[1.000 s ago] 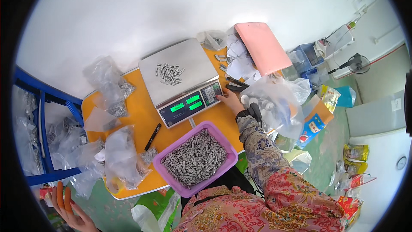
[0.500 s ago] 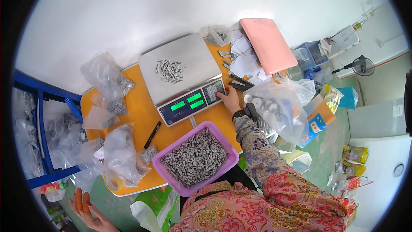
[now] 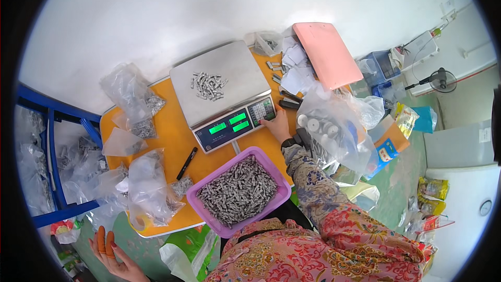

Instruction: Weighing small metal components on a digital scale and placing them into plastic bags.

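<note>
While the left hand point(image 3: 117, 261) hangs open off the worktop's point(image 3: 172, 131) front-left corner, the right hand point(image 3: 279, 125), loosely open, touches the scale point(image 3: 237, 94) by the back edge; plastic bags point(image 3: 147, 190) crowd both side edges, a purple tub point(image 3: 286, 192) the front.

Twelve o'clock from your pink tub point(image 3: 284, 192), the scale point(image 3: 235, 94) carries green-lit digits in three windows point(image 3: 237, 118) — too small to read reliably. Toward three o'clock in your view, the blue packet point(image 3: 386, 152) bears pale printing — likewise illegible.
</note>
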The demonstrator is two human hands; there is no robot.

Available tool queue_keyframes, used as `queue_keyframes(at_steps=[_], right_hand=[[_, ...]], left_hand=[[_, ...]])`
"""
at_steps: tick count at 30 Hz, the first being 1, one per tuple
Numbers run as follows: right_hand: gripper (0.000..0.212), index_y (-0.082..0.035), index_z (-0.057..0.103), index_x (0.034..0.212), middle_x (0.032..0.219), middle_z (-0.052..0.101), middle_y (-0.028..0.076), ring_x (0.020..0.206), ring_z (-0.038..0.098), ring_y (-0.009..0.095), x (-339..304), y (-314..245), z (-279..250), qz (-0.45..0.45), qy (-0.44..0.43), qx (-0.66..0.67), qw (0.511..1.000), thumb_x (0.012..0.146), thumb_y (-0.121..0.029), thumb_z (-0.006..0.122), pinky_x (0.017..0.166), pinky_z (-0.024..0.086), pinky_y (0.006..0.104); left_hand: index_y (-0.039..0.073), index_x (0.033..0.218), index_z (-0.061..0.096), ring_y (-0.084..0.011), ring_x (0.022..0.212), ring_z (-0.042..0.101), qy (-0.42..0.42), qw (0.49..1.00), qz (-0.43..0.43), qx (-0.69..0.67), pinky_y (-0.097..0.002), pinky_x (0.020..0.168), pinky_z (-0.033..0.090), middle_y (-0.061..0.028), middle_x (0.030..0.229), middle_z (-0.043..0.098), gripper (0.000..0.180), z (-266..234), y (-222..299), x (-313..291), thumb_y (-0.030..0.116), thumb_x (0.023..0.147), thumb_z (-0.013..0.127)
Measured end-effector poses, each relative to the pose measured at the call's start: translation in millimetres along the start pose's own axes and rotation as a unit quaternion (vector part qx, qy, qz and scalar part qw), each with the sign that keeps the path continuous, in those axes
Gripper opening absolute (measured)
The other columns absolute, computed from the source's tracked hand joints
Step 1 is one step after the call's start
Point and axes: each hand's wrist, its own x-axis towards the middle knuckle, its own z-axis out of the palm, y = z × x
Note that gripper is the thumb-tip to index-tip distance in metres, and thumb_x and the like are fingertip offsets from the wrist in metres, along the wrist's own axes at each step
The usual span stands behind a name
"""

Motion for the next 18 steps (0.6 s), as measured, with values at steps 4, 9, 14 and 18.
queue_keyframes(at_steps=[4, 9, 14, 18], right_hand=[[0.07, 0.003, 0.048, 0.116, 0.109, 0.05, 0.02, 0.108, 0.045, 0.037, -2.1, -4.6, 8.2, 0.002, 0.025, -0.044, 0.999, 0.062, -0.026, 0.08, 0.091, 0.039, 0.0409], [0.059, 0.005, 0.053, 0.113, 0.105, 0.058, 0.021, 0.1, 0.055, 0.032, 26.6, 20.7, 1.8, 0.056, -0.049, 0.098, 0.992, 0.071, -0.03, 0.076, 0.085, 0.044, 0.0359], [0.052, 0.0, 0.062, 0.107, 0.1, 0.065, 0.017, 0.09, 0.063, 0.026, 43.6, 14.5, -5.5, 0.168, -0.063, 0.144, 0.973, 0.08, -0.044, 0.065, 0.076, 0.047, 0.0328], [0.052, 0.001, 0.058, 0.111, 0.091, 0.067, 0.014, 0.088, 0.062, 0.022, 43.7, -0.4, -10.6, 0.176, -0.082, 0.092, 0.977, 0.085, -0.044, 0.06, 0.078, 0.045, 0.0309]], left_hand=[[-0.004, 0.109, 0.059, -0.0292, 0.127, 0.037, 0.015, 0.992, -0.049, -0.116, -0.0392, 0.099, 0.04, -0.0127, 0.121, 0.057, 0.026, 3.3, 0.0, -3.9, 0.008, 0.094, 0.041], [-0.005, 0.107, 0.059, -0.0292, 0.121, 0.043, 0.009, 0.999, 0.01, -0.052, -0.0428, 0.1, 0.039, -0.0131, 0.118, 0.057, 0.025, 3.5, 6.0, 4.1, 0.007, 0.094, 0.042], [-0.002, 0.096, 0.067, -0.0302, 0.1, 0.057, 0.044, 0.997, 0.06, -0.028, -0.0454, 0.097, 0.036, -0.0136, 0.106, 0.064, 0.033, -9.7, 31.3, 20.6, 0.023, 0.095, 0.045], [0.0, 0.096, 0.068, -0.0297, 0.101, 0.057, 0.03, 0.998, 0.049, -0.023, -0.0461, 0.099, 0.035, -0.0129, 0.106, 0.064, 0.031, -7.5, 29.3, 15.8, 0.023, 0.095, 0.047]])
